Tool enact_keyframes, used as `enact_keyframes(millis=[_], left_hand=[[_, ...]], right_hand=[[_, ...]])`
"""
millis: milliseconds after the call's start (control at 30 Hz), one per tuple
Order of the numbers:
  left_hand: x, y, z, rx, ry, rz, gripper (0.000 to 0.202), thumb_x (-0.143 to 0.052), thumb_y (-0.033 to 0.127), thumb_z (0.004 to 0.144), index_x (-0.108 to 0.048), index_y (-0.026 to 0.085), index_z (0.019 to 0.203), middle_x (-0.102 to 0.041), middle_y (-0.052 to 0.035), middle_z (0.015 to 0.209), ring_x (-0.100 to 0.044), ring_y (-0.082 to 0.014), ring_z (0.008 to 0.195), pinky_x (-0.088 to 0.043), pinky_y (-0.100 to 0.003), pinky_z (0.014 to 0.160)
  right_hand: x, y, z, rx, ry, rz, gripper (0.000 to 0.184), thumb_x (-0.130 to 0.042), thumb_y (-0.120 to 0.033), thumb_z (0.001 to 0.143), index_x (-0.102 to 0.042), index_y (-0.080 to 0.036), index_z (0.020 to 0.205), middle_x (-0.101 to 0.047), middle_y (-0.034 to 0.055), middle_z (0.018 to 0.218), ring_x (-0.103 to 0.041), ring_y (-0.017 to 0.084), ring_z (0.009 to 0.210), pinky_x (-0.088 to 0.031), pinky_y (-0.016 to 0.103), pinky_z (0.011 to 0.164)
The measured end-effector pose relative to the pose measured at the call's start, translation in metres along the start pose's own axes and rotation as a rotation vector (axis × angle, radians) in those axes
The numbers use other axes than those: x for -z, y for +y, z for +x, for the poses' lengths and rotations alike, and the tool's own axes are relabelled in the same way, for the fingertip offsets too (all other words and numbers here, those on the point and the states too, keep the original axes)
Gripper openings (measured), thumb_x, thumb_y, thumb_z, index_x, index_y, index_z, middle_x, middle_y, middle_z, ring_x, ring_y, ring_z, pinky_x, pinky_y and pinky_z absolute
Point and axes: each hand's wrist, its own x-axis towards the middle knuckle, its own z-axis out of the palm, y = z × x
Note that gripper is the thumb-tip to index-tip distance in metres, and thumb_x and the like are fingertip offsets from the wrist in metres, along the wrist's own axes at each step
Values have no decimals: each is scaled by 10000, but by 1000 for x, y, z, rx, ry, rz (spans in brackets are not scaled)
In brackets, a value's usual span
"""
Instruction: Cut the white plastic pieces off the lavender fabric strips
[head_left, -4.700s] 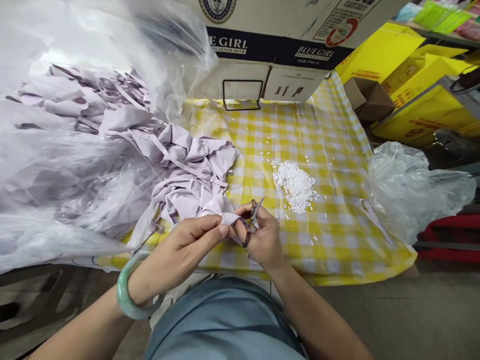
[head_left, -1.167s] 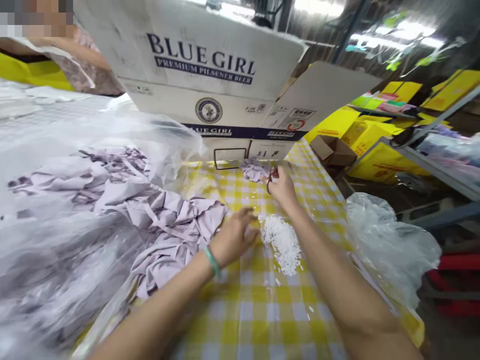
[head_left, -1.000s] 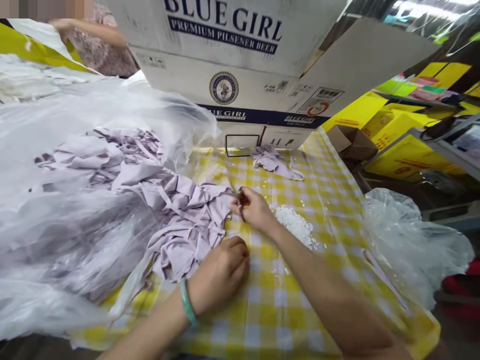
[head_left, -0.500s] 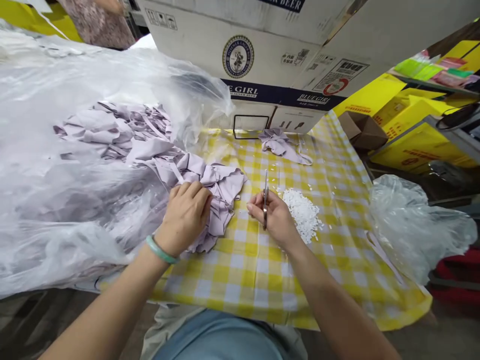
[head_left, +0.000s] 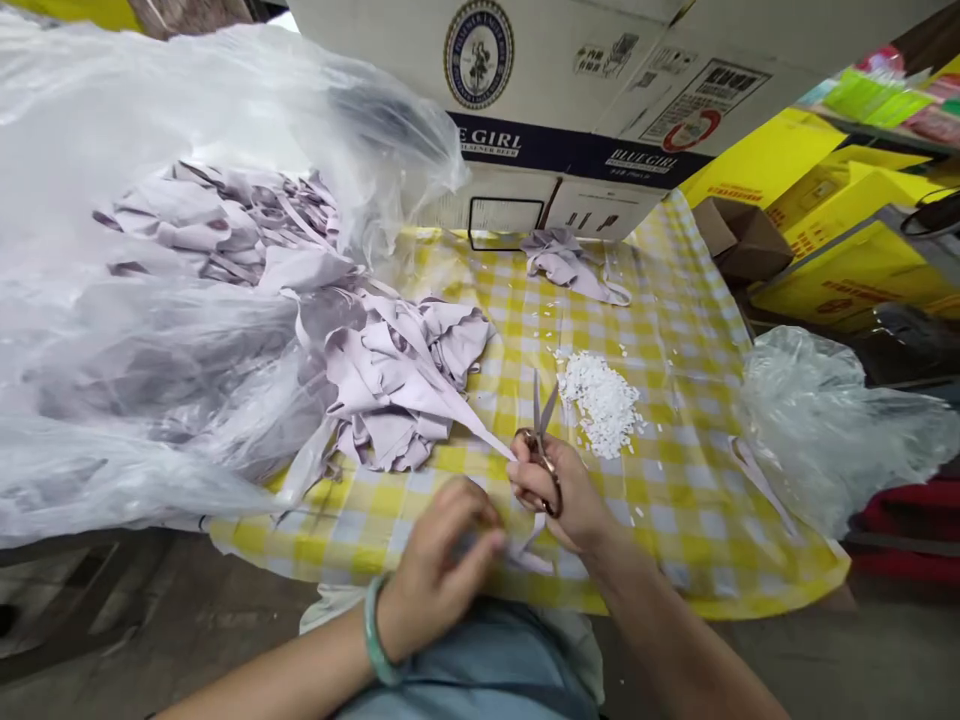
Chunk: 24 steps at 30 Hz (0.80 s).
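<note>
My right hand (head_left: 559,490) is closed on small scissors (head_left: 541,445), their blades parted and pointing away from me. Its thumb and fingers also pinch a pale lilac fabric strap (head_left: 469,415), which runs taut from a heap of lilac fabric pieces (head_left: 390,400). The strap's loose end hangs below that hand over the cloth. Near the front edge, my left hand (head_left: 450,555), with a green bangle (head_left: 377,630) at the wrist, is curled and smeared by motion. Whether its fingers hold the strap's end is unclear.
A pile of small white bits (head_left: 601,400) lies right of the scissors on the yellow checked cloth (head_left: 690,470). Big clear plastic (head_left: 135,430) covers the left side. White beer cartons (head_left: 570,90) stand behind, with a lilac piece (head_left: 566,265) before them. Another plastic bag (head_left: 817,430) is at right.
My left hand has left the heap and come down toward me. My right hand moved slightly nearer and now pinches a strap drawn from the heap. The scissor blades have parted.
</note>
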Motion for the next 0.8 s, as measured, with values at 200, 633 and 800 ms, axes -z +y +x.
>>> enact_keyframes(millis=[200,633,800], left_hand=[[10,12,31,571,291,-720,334,-716,445,833,-717,147,982,-686,-55,878,-630,-185,924,-480,-295,887],[30,67,38,797,-267,-842,351,-723,444,830,-751,115,952,-506,16,675,-347,-27,484,-231,-186,447],[35,51,21,850,-182,-834,369,-746,441,807,-754,123,992,-552,-8,729,-374,-36,518,-258,-191,477]], right_hand=[[0,19,-27,95,-45,-34,348,-781,-245,674,-435,-212,687,-388,-112,514,-286,35,414,-224,190,426],[23,-23,9,634,-171,-311,248,-723,-237,818,-483,-241,754,-666,3,850,-642,221,1062,-469,409,1010],[10,-39,22,669,-392,-484,157,-639,-115,827,-559,-246,858,-689,28,1118,-493,201,1311,-343,415,1137]])
